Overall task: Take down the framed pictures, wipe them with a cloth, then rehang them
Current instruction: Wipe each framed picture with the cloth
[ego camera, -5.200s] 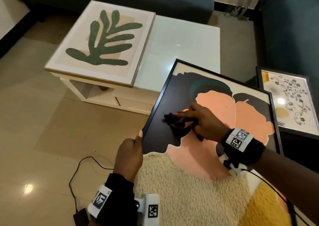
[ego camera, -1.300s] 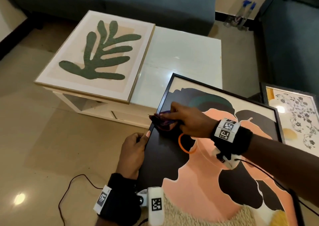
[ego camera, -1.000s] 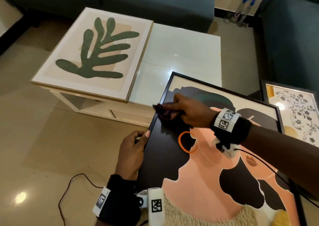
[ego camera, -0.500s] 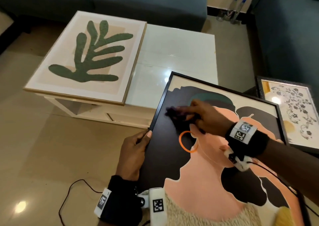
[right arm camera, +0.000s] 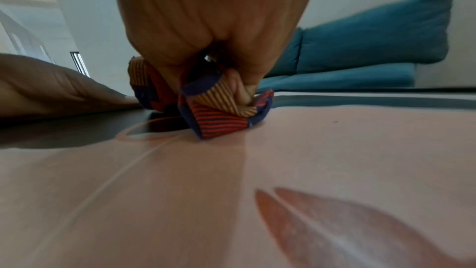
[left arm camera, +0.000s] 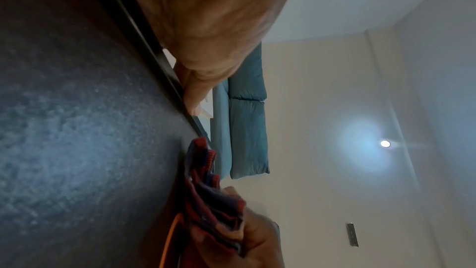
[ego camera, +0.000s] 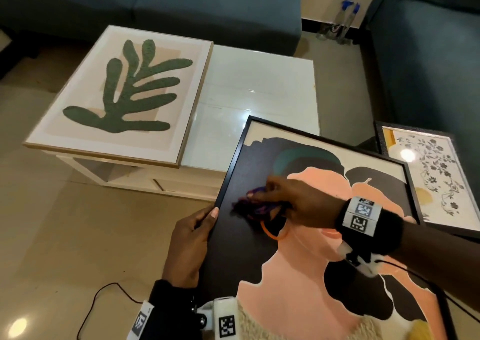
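Note:
A large black-framed picture (ego camera: pixel 306 261) of a peach-coloured figure on a dark ground lies tilted in front of me. My left hand (ego camera: pixel 192 241) grips its left frame edge, thumb on the front. My right hand (ego camera: pixel 291 202) clutches a bunched cloth (ego camera: pixel 253 206) striped in purple, red and orange, and presses it on the dark area just above the orange ring. The right wrist view shows the cloth (right arm camera: pixel 219 107) held in curled fingers against the glass. In the left wrist view the cloth (left arm camera: pixel 211 195) sits near the frame edge (left arm camera: pixel 144 34).
A leaf picture (ego camera: pixel 124 93) in a light wood frame lies on the white coffee table (ego camera: pixel 259 93). A floral picture (ego camera: pixel 428 173) in a dark frame lies at the right. Blue sofas (ego camera: pixel 207 4) stand behind and to the right. A black cable (ego camera: pixel 104 295) trails on the floor.
My right hand has swept the cloth from the frame's left edge inward and down toward the orange ring. My left hand keeps its grip on the frame edge.

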